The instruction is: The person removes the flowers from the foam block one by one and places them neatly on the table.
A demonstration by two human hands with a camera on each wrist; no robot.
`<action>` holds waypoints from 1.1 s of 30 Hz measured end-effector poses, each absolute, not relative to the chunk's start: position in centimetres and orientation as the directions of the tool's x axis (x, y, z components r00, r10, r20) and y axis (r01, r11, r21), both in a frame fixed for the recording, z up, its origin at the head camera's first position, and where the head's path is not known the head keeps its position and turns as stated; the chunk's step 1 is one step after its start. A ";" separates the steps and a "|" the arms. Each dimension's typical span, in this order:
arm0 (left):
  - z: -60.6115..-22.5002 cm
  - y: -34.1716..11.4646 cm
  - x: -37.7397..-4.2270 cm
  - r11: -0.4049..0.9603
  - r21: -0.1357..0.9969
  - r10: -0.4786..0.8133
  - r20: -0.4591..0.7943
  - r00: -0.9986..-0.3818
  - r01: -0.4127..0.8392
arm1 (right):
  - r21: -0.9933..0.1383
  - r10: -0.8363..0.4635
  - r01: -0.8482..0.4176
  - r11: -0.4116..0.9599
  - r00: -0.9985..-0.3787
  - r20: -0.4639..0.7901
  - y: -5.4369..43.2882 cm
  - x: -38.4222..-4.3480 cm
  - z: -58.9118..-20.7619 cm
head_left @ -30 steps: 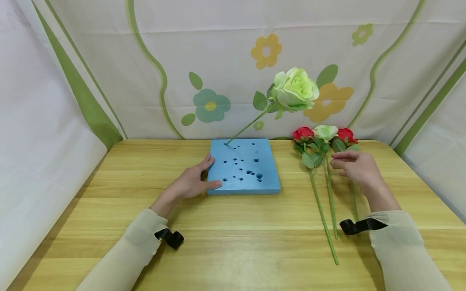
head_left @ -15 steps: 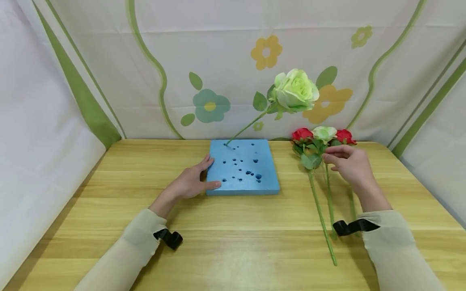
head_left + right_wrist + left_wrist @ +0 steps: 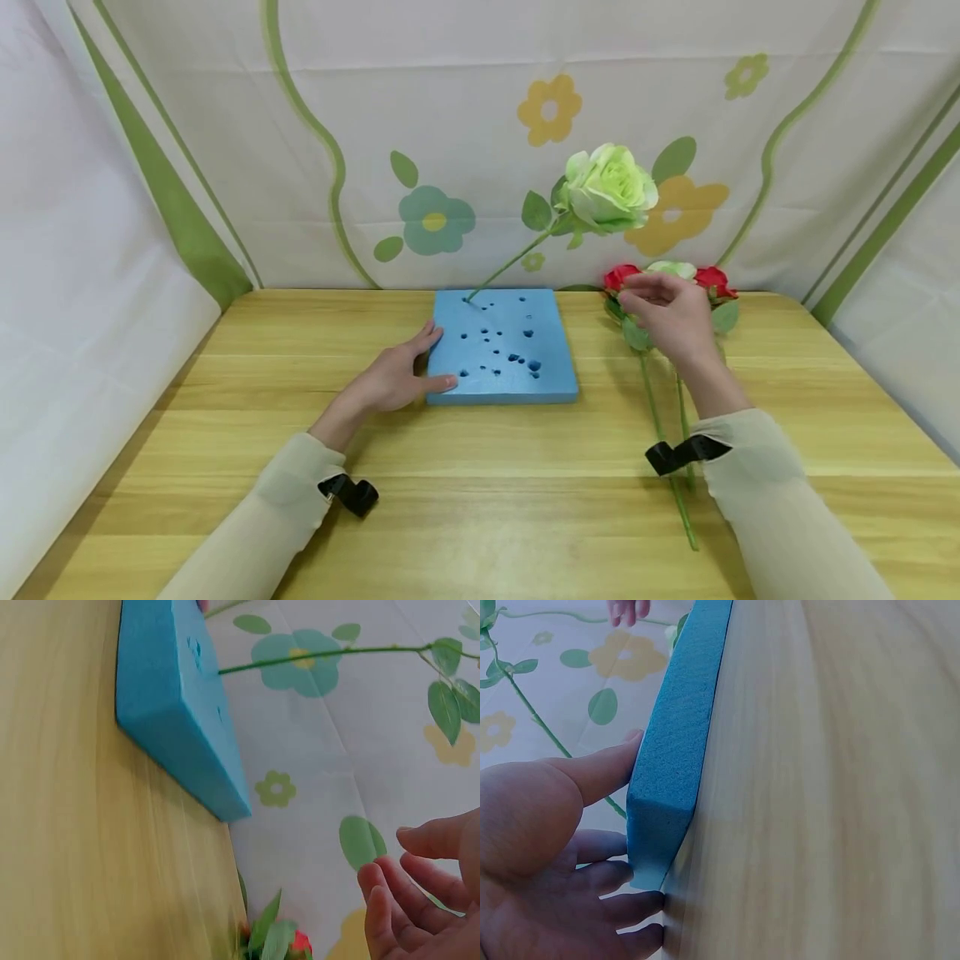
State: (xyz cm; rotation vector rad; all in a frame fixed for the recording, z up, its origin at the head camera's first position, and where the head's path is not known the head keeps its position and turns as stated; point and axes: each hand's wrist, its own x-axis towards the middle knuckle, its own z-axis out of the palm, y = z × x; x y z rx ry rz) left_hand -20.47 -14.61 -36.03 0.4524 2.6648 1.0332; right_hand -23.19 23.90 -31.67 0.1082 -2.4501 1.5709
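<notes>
The left hand (image 3: 390, 379) rests against the left side of a blue foam block (image 3: 502, 317), its thumb on the top near the front corner and its fingers along the side. A pale green artificial rose (image 3: 609, 190) stands tilted to the right, its stem in a hole at the block's back left. Over the rose heads on the right hovers the right hand (image 3: 671, 321), fingers loosely bent; the right wrist view shows nothing between them. Under and around it lie a red rose (image 3: 619, 276), a whitish-green rose (image 3: 675, 268) and another red rose (image 3: 717, 282), partly hidden.
Several holes of different sizes dot the block's top. A wooden table (image 3: 480, 517) carries everything, with a flower-printed white curtain (image 3: 480, 108) behind its back edge. The long stems (image 3: 682, 508) point toward the table's front. Each sleeve cuff bears a small black camera (image 3: 360, 497).
The right hand has moved left across the lying roses, from the right red rose to near the left red one. The left hand and the block stay in place.
</notes>
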 end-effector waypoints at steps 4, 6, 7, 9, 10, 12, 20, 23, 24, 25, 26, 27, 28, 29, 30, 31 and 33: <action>-36.1 -14.7 -20.4 0.698 0.689 0.373 -0.116 -0.921 0.195 | -0.911 0.048 -0.222 0.348 -0.966 0.254 21.8 -23.8 -31.5; -36.1 -14.8 -20.4 0.695 0.690 0.376 -0.111 -0.920 0.201 | -0.919 0.043 -0.226 0.321 -0.966 0.253 20.8 -24.1 -31.5; -36.1 -14.9 -20.3 0.695 0.690 0.377 -0.109 -0.920 0.203 | -0.922 0.041 -0.227 0.315 -0.967 0.252 20.3 -24.2 -31.5; -36.1 -14.9 -20.3 0.694 0.690 0.380 -0.105 -0.919 0.208 | -0.926 0.032 -0.224 0.304 -0.969 0.245 19.4 -24.3 -31.3; -36.1 -15.0 -20.3 0.693 0.690 0.381 -0.104 -0.919 0.209 | -0.927 0.029 -0.224 0.300 -0.969 0.243 19.1 -24.4 -31.2; -36.0 -15.0 -20.3 0.694 0.689 0.381 -0.104 -0.919 0.210 | -0.928 0.024 -0.224 0.298 -0.970 0.242 18.4 -24.5 -31.1; -35.9 -14.8 -20.4 0.695 0.688 0.386 -0.112 -0.916 0.209 | -0.937 0.001 -0.264 0.229 -0.962 0.271 15.6 -24.9 -30.8; -35.8 -14.8 -20.4 0.694 0.690 0.384 -0.111 -0.917 0.207 | -0.944 0.002 -0.262 0.201 -0.964 0.267 14.4 -25.0 -30.7; -35.8 -14.8 -20.4 0.694 0.690 0.383 -0.111 -0.917 0.206 | -0.946 0.002 -0.258 0.195 -0.965 0.264 14.0 -25.0 -30.6; -35.8 -14.8 -20.4 0.695 0.689 0.382 -0.112 -0.918 0.205 | -0.948 0.004 -0.254 0.190 -0.966 0.259 13.7 -25.0 -30.6; -35.8 -14.8 -20.3 0.696 0.689 0.381 -0.111 -0.918 0.205 | -0.951 0.004 -0.249 0.182 -0.967 0.254 13.3 -25.0 -30.6; -35.7 -14.7 -20.3 0.696 0.688 0.381 -0.110 -0.918 0.206 | -0.952 0.005 -0.250 0.177 -0.967 0.254 13.0 -25.0 -30.6; -35.7 -14.7 -20.3 0.696 0.688 0.381 -0.110 -0.918 0.206 | -0.954 0.006 -0.251 0.166 -0.967 0.256 12.7 -25.0 -30.6; -35.7 -14.7 -20.3 0.696 0.688 0.380 -0.111 -0.918 0.206 | -0.955 0.007 -0.252 0.154 -0.967 0.256 12.4 -25.0 -30.7; -35.7 -14.7 -20.3 0.697 0.687 0.380 -0.110 -0.918 0.206 | -0.957 0.011 -0.252 0.142 -0.967 0.256 12.0 -25.0 -30.7; -35.7 -14.7 -20.3 0.697 0.687 0.381 -0.110 -0.918 0.206 | -0.959 0.018 -0.252 0.134 -0.966 0.256 11.7 -25.0 -30.7; -35.7 -14.7 -20.4 0.697 0.687 0.379 -0.111 -0.919 0.205 | -0.961 0.029 -0.249 0.119 -0.967 0.254 11.1 -25.0 -30.8</action>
